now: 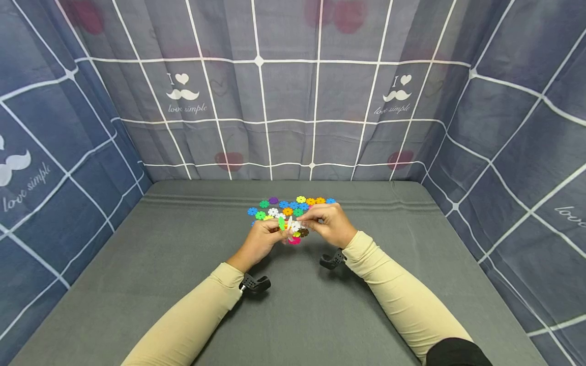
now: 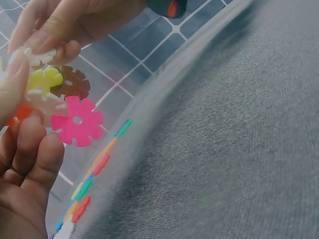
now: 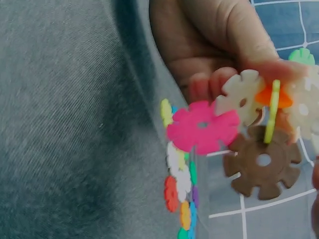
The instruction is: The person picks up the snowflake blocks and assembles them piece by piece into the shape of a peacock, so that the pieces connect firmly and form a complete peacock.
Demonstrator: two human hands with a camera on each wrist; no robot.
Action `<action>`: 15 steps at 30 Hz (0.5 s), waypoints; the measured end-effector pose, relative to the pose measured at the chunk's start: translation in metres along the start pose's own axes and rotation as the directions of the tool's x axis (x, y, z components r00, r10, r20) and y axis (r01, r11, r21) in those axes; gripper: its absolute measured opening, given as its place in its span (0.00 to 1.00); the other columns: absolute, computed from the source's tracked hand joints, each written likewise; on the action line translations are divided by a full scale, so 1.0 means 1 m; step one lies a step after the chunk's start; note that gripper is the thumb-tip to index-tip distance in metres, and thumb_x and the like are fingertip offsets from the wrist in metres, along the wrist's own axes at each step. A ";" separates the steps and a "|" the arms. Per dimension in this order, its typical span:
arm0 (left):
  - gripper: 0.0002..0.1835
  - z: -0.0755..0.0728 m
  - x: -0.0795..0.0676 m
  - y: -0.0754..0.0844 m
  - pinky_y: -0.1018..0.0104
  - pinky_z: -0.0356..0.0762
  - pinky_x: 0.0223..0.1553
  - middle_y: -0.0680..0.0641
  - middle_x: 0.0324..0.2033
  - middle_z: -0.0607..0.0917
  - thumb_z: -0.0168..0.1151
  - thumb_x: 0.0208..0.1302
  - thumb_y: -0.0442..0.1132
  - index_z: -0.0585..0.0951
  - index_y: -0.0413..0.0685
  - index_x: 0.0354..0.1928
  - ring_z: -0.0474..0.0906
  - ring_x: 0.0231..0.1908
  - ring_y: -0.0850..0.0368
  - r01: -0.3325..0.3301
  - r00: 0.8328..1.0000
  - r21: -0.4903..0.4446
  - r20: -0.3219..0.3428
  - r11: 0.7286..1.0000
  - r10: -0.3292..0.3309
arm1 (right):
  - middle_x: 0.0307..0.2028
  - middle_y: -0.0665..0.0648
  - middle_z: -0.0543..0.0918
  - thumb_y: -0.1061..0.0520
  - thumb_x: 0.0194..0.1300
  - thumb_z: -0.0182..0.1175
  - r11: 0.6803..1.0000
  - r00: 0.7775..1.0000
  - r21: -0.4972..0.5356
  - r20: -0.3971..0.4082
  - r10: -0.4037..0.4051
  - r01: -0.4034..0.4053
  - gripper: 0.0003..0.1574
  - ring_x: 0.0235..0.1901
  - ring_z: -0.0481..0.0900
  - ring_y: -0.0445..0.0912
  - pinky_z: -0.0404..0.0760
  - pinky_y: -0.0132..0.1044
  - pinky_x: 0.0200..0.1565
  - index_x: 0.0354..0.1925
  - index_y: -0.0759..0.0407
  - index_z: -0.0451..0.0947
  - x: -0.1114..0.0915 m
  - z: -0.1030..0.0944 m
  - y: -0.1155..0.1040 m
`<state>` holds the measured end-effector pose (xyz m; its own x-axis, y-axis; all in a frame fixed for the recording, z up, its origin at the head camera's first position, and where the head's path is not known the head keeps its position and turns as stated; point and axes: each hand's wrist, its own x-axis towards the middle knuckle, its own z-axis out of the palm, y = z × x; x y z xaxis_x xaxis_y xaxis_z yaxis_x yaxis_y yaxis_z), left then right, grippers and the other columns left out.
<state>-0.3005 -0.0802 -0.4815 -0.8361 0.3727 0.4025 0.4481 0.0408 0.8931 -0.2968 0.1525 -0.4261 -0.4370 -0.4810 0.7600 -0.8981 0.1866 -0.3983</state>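
Note:
Above the table, my left hand pinches a cluster of joined plastic snowflake discs. In the left wrist view the cluster shows a pink disc, a brown disc, a yellow disc and whitish ones, with some orange between the fingers. The right wrist view adds a light green disc at the far end. My right hand comes in from the other side, thumb and fingers pinching a white disc at the cluster's upper end. Fingers hide part of the joints.
Behind the hands, several loose snowflake discs lie on the grey tabletop, among them a purple disc, a blue disc and an orange disc. A checked curtain stands around the back and sides.

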 end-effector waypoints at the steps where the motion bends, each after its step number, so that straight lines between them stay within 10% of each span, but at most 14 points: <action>1: 0.03 0.000 0.000 0.000 0.49 0.83 0.33 0.48 0.27 0.85 0.71 0.66 0.25 0.88 0.29 0.35 0.82 0.27 0.40 -0.005 1.000 0.006 0.000 1.000 0.005 | 0.31 0.60 0.89 0.80 0.51 0.75 1.000 1.000 0.001 0.008 0.000 0.000 0.16 0.26 0.84 0.50 0.80 0.38 0.27 0.37 0.69 0.90 0.000 0.000 0.002; 6: 0.05 -0.001 0.001 -0.001 0.41 0.82 0.34 0.47 0.27 0.84 0.69 0.67 0.23 0.87 0.28 0.32 0.81 0.28 0.30 -0.019 1.000 0.029 0.007 0.999 0.019 | 0.33 0.57 0.90 0.78 0.53 0.76 1.000 0.999 0.000 0.038 -0.003 0.003 0.15 0.28 0.85 0.48 0.80 0.38 0.28 0.38 0.65 0.91 0.000 -0.001 0.006; 15: 0.06 -0.003 0.003 0.000 0.45 0.82 0.34 0.42 0.25 0.86 0.71 0.69 0.29 0.89 0.34 0.33 0.83 0.27 0.48 0.015 1.000 0.021 -0.007 1.000 -0.015 | 0.31 0.63 0.89 0.84 0.51 0.72 0.998 0.998 -0.003 -0.018 0.066 -0.066 0.16 0.24 0.83 0.53 0.79 0.39 0.25 0.36 0.72 0.89 0.002 0.003 -0.008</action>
<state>-0.3034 -0.0819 -0.4795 -0.8449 0.3655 0.3905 0.4419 0.0656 0.8946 -0.2898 0.1472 -0.4232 -0.4963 -0.4520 0.7412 -0.8673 0.2210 -0.4460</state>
